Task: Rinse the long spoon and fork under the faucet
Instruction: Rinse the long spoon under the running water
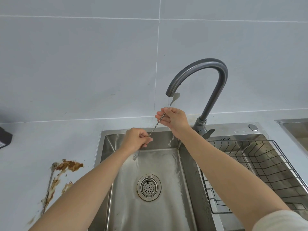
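Steel, thin and wet, the spoon point(156, 126) under the faucet point(215, 67) looks light, stiff and slippery; right hand point(173, 119) pinches its twisted stem near the spout, left hand point(136, 139) grips lower.

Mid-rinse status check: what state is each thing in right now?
Faucet: running, thin stream.
Spoon: bowl up beside the spout, right hand pinching its handle.
Held fork: tines down below the left hand gripping it.
Counter fork: lying in a brown spill, dirty.
Sink: wet, strainer in drain.
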`<action>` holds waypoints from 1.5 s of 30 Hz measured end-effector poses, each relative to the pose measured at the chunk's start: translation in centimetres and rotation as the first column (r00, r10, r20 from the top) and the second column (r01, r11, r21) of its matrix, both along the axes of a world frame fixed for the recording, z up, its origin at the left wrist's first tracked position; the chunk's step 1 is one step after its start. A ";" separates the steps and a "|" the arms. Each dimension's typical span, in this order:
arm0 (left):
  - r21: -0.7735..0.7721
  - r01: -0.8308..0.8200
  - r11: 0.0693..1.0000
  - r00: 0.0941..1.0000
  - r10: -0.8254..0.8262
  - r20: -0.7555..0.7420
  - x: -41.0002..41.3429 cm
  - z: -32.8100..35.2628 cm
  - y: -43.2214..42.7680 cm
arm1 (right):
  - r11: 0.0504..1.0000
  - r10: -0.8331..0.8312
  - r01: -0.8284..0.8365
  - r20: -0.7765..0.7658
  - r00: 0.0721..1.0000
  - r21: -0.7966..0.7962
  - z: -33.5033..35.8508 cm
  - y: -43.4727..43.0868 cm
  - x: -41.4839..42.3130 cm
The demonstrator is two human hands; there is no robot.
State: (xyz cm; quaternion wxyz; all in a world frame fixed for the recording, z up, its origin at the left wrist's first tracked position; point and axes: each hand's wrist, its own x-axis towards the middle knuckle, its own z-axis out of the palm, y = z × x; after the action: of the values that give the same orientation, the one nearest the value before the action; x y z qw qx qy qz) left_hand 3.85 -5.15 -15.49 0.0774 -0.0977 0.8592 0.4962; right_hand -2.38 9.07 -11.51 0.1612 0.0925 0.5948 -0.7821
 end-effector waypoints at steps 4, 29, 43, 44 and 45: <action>-0.184 0.013 0.983 0.998 -0.023 -0.053 0.2 0.4 -1.2 | 0.999 -0.027 0.028 0.015 1.000 -0.041 -0.1 0.4 0.0; -0.729 0.046 0.683 0.968 -0.210 -0.135 -1.6 4.4 -7.1 | 0.945 -0.099 0.155 0.201 0.975 -0.287 -1.4 -0.4 0.0; -0.793 -0.007 0.609 0.972 -0.182 -0.149 -1.9 4.9 -8.4 | 0.973 -0.074 0.092 0.093 0.993 -0.213 -1.8 -0.1 -0.3; -0.798 -0.008 0.603 0.971 -0.186 -0.151 -1.9 5.0 -8.4 | 0.971 -0.068 0.087 0.092 0.993 -0.225 -1.8 -0.2 -0.3; -0.804 -0.006 0.595 0.969 -0.194 -0.151 -1.9 5.0 -8.4 | 0.968 -0.064 0.086 0.095 0.993 -0.238 -1.7 -0.2 -0.3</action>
State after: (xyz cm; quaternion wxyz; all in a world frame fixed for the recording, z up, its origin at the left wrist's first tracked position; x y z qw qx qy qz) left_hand 1.93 -13.51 -10.53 -0.0449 -0.0199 0.9968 0.0625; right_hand -2.67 8.85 -13.19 0.1673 0.1285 0.4837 -0.8494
